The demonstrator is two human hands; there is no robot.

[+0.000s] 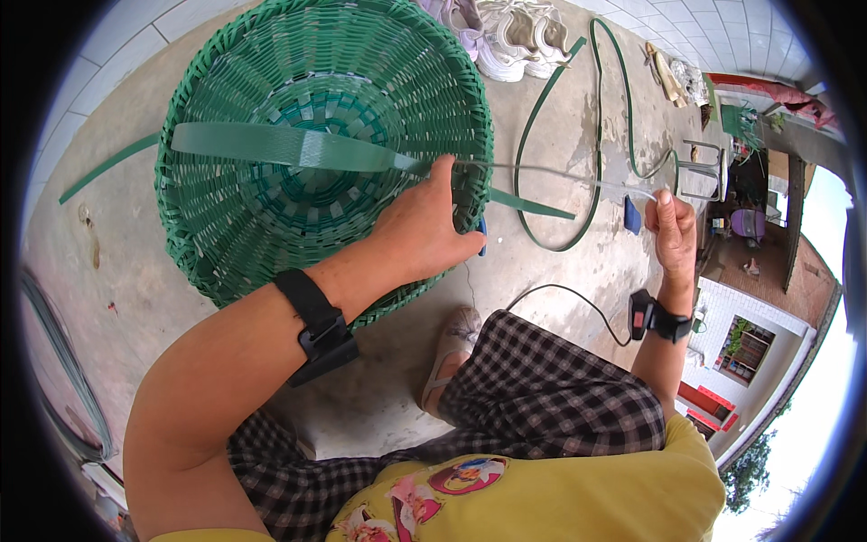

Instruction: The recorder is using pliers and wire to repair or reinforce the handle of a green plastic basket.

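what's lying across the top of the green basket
A flat green strap spans the rim of the green woven basket. The left hand covers its right end at the rim; the inside shows only weave.
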